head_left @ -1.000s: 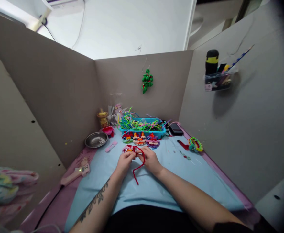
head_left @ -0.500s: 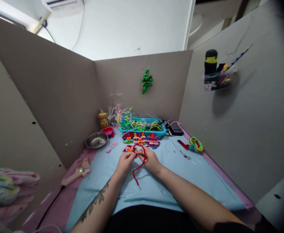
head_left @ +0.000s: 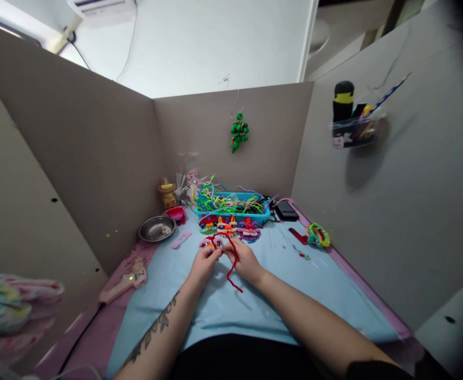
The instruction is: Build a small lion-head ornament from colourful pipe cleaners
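Observation:
Both hands meet over the light blue mat [head_left: 295, 295]. My left hand [head_left: 202, 263] and my right hand [head_left: 244, 259] are closed in pinches on a red pipe cleaner [head_left: 231, 258], whose loose tail hangs down between them towards the mat. Just beyond my fingers lies a small multicoloured pipe-cleaner figure [head_left: 209, 241]. Three similar finished figures [head_left: 228, 227] stand in a row behind it, in front of a blue tray [head_left: 231, 206] full of green, purple and yellow pipe cleaners.
A metal bowl [head_left: 156, 228] and a pink clip [head_left: 181, 240] lie at left, a pink glue gun [head_left: 124, 281] at the mat's left edge. A black phone [head_left: 286, 210] and a coloured coil [head_left: 318, 235] are at right. Grey partitions enclose the desk; a green ornament [head_left: 239, 130] hangs at the back.
The red pipe cleaner's loose tail has swung from below my left hand towards the right and sits shorter and higher. Both hands stay pinched in nearly the same place.

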